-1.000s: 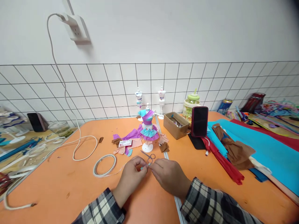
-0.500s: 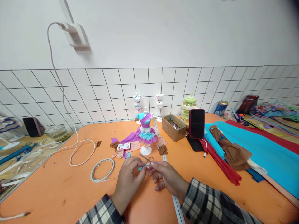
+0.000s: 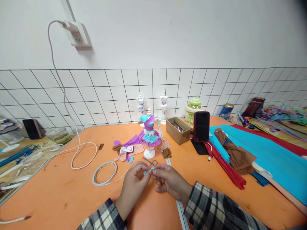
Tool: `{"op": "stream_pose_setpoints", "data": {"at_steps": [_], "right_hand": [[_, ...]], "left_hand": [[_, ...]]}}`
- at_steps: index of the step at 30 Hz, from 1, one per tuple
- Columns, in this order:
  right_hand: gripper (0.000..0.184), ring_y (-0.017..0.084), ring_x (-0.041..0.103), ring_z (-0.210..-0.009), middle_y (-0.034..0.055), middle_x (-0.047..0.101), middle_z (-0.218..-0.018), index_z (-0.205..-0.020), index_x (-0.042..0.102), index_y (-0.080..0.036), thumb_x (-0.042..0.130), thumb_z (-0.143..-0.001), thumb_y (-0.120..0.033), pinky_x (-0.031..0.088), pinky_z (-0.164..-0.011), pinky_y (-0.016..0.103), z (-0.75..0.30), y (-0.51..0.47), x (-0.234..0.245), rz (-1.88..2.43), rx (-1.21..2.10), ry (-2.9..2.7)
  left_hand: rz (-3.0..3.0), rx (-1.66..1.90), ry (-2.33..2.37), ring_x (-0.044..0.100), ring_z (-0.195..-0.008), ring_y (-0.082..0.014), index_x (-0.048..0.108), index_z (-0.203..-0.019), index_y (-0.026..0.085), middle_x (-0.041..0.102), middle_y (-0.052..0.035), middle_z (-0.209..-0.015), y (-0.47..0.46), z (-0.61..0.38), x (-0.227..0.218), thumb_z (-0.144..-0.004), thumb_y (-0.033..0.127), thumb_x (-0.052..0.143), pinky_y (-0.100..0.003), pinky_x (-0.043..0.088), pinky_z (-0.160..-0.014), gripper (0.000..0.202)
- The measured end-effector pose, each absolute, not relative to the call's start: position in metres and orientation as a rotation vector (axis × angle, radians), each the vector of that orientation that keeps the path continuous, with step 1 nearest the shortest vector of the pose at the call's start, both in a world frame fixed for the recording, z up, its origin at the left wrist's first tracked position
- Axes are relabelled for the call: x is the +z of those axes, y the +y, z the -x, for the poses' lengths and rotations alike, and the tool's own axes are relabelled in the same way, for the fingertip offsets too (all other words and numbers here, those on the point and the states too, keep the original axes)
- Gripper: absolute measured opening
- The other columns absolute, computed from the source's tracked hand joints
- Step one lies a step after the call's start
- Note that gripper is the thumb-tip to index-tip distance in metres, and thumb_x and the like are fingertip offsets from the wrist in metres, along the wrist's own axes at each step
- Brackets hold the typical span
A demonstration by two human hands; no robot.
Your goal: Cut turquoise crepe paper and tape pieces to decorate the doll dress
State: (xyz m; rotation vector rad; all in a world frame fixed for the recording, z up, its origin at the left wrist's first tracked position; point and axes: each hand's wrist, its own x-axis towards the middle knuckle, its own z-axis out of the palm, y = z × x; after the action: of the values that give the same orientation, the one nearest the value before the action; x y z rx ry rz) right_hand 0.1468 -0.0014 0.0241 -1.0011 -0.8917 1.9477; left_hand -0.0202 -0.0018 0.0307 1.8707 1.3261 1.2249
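Note:
Both hands are close together over the near middle of the table. My left hand (image 3: 134, 179) pinches a small turquoise scrap (image 3: 145, 172) between thumb and forefinger. My right hand (image 3: 169, 179) meets it fingertip to fingertip, its thumb and forefinger closed on a turquoise bit of the same scrap. Whether it is paper or cloth is too small to tell. Just beyond the fingertips lie small scissors (image 3: 149, 161), partly hidden by the hands. Behind them stands a miniature dress form (image 3: 149, 127) in a purple and turquoise ruffled dress on a white base.
A roll of tape (image 3: 94, 177) lies left of my hands. Scraps and a small card box (image 3: 126, 149) surround the dress form. A cardboard box (image 3: 177, 138), a propped phone (image 3: 201, 126) and a green-lidded bottle (image 3: 193, 110) stand behind right. Coloured sheets (image 3: 268, 150) cover the right side.
My right hand has shifted slightly left, its fingertips closer to the left hand's, and more turquoise shows between them. The scissors and dress form stay where they were.

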Motion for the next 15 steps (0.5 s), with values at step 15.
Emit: {"op": "stream_pose_setpoints", "data": {"at_steps": [15], "right_hand": [[0.026,0.009,0.049,-0.058,-0.0011,0.054,-0.069,-0.078,0.061,-0.017,0.069,-0.077,-0.042,0.044,-0.054,0.023,-0.161,0.005,0.023,0.977,1.335,-1.577]], "left_hand": [[-1.728,0.902,1.017,0.063,-0.079,-0.02,0.068,-0.073,0.018,0.068,-0.0058,-0.08,-0.001,0.03,0.041,-0.08,0.041,0.067,-0.032,0.05,-0.077,0.023]]}}
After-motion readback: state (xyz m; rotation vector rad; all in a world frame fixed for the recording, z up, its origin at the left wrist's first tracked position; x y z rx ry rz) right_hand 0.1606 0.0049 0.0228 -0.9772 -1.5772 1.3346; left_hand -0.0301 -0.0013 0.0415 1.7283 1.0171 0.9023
